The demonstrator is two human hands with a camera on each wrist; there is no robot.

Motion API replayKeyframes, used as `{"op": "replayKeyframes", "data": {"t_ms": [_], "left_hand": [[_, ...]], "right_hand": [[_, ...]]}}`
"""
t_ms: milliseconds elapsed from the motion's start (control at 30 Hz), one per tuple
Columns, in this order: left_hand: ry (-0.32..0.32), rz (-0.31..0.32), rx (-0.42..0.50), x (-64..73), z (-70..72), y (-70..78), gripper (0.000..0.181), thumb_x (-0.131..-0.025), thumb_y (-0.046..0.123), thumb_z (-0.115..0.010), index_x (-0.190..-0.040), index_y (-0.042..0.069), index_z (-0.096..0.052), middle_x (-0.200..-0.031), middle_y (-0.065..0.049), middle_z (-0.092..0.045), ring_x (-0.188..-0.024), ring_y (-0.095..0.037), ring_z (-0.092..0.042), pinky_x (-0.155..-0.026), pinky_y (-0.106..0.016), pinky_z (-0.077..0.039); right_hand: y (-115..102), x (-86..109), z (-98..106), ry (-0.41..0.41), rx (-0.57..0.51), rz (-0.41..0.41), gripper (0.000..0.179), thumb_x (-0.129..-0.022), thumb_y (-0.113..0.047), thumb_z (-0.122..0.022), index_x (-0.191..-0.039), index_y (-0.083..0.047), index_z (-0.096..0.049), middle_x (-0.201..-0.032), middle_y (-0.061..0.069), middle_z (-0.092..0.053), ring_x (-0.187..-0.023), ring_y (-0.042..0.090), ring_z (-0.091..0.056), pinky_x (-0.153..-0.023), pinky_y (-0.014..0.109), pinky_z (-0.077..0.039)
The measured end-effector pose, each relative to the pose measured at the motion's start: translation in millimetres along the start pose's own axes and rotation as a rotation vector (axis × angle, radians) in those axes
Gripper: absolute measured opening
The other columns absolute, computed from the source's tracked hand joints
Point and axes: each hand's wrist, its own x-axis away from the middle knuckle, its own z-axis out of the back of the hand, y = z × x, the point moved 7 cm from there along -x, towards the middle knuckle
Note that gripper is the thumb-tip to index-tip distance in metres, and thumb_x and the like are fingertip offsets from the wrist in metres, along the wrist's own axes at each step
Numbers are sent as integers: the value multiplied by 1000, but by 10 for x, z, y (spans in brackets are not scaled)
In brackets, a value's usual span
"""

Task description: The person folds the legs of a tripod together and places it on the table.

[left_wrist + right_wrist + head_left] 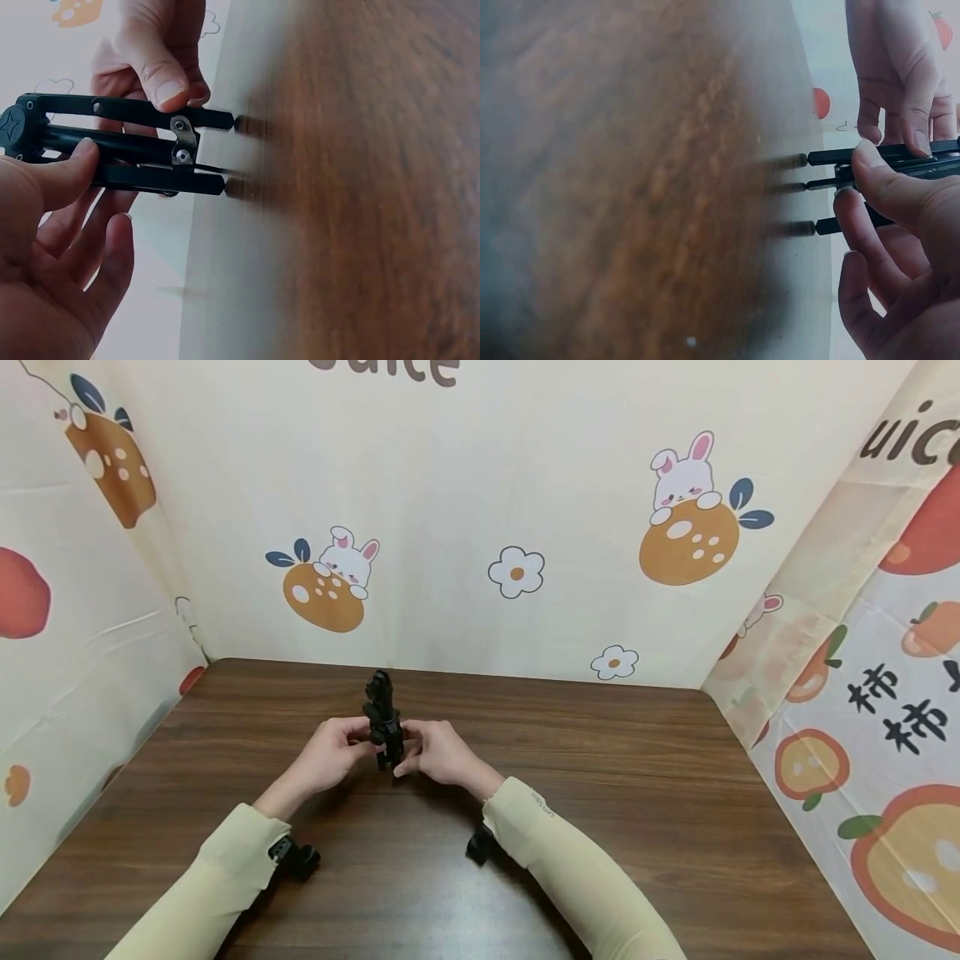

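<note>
A small black tripod (383, 722) stands upright near the back of the wooden table, its legs folded close together and nearly parallel. The left hand (335, 756) grips it from the left; in the left wrist view its thumb (84, 154) lies along the centre post. From the other side the right hand (442, 752) holds a leg, and its thumb (877, 172) presses near the lower end in the right wrist view. A metal bracket (182, 141) joins the legs near the feet. Rounded foot tips (801, 160) point at the tabletop, right at its surface.
The brown wooden table (645, 793) spreads around the hands. Printed fabric with rabbits and fruit (450, 485) hangs behind and on both sides. Black wrist cameras (296, 858) sit below both pale yellow sleeves (585, 868).
</note>
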Motion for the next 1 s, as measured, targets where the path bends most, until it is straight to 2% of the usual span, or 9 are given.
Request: {"op": "replayKeyframes", "data": {"t_ms": [167, 367, 467, 600, 767, 867, 1000], "left_hand": [[-20, 7, 16, 1, 1, -11, 25, -93, -3, -66, -115, 4, -72, -101, -6, -74, -97, -23, -69, -86, -47, -53], [-35, 12, 22, 5, 31, -13, 36, -93, -10, -58, -125, 3, -67, -109, -12, -71, -97, -26, -67, -84, -44, -53], [-21, 26, 12, -1, 47, -26, 35, -93, -11, -55, -124, 2, -66, -111, -14, -70, -99, -27, -66, -85, -45, -53], [13, 47, -3, -1, 71, -40, 25, -95, -4, -61, -118, 4, -66, -108, -13, -69, -100, -28, -65, -84, -46, -52], [48, 50, -14, 28, 113, -34, 18, -93, 8, -71, -110, 10, -64, -103, -7, -69, -98, -25, -62, -79, -40, -47], [13, 42, 19, 44, 94, -34, 23, -91, 10, -73, -112, 11, -64, -104, -7, -69, -100, -25, -63, -79, -38, -47], [-89, 24, 90, 65, 8, -32, 41, -91, 12, -75, -128, 5, -59, -115, -13, -67, -109, -31, -63, -84, -38, -52]], "right_hand": [[-6, -3, 10, 9, -7, -15, 55, -75, -11, -88, -125, -11, -65, -101, -3, -72, -68, 2, -67, -58, 22, -49], [-34, 13, 23, -1, -18, -21, 49, -78, -11, -86, -123, -12, -66, -106, 0, -72, -82, 4, -69, -66, 22, -52], [-35, 15, 49, 22, 18, -9, 34, -81, -13, -84, -112, -13, -70, -97, -3, -73, -84, 3, -68, -70, 21, -51], [-28, 28, 87, 73, 124, -8, 15, -84, -20, -82, -94, -16, -71, -81, -10, -70, -72, 3, -61, -66, 21, -48], [-35, 81, 125, 117, 218, -49, 13, -86, -26, -81, -85, -18, -71, -72, -14, -65, -64, 6, -54, -59, 22, -45], [-49, 105, 128, 113, 227, -51, 14, -85, -26, -82, -86, -18, -71, -71, -13, -65, -64, 5, -55, -60, 23, -45], [-64, 125, 101, 76, 164, -34, 15, -82, -21, -84, -87, -16, -71, -74, -12, -67, -68, 3, -60, -63, 22, -47]]}}
